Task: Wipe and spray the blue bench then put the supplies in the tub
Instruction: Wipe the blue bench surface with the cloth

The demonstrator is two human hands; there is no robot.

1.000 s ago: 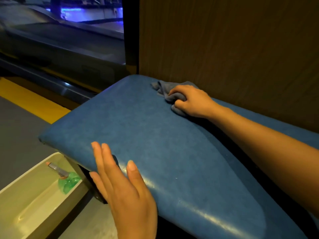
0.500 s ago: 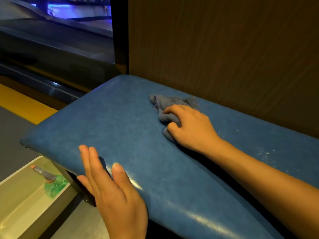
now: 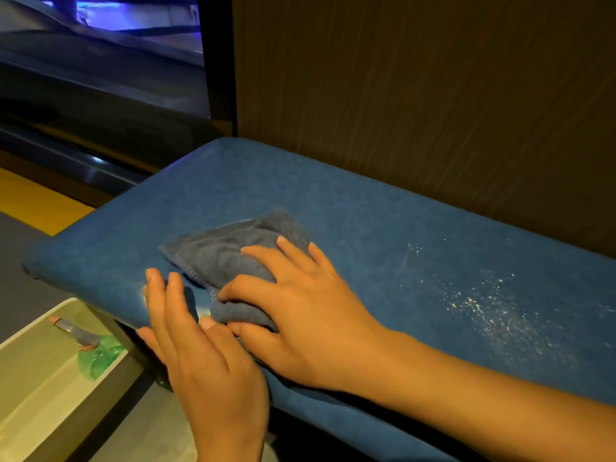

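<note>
The blue bench (image 3: 350, 211) runs from the left centre to the right edge. A grey-blue cloth (image 3: 226, 251) lies on its near left part. My right hand (image 3: 300, 311) presses down on the cloth, fingers spread over it and curled around its near fold. My left hand (image 3: 196, 345) rests flat against the bench's front edge, fingers straight, holding nothing, its thumb touching the cloth's near edge. Pale specks (image 3: 483, 301) dot the seat to the right. In the beige tub (image 3: 36, 378) on the floor at the lower left lies a green spray bottle (image 3: 96, 358).
A dark wood-grain wall (image 3: 416, 95) stands directly behind the bench. To the left are a yellow floor stripe (image 3: 30, 201), grey floor and a dark lane area with blue light at the top left. The tub sits just below the bench's left end.
My right hand has dragged the cloth from the bench's back edge toward the front, close to my left hand. The view has shifted, showing specks on the seat at right.
</note>
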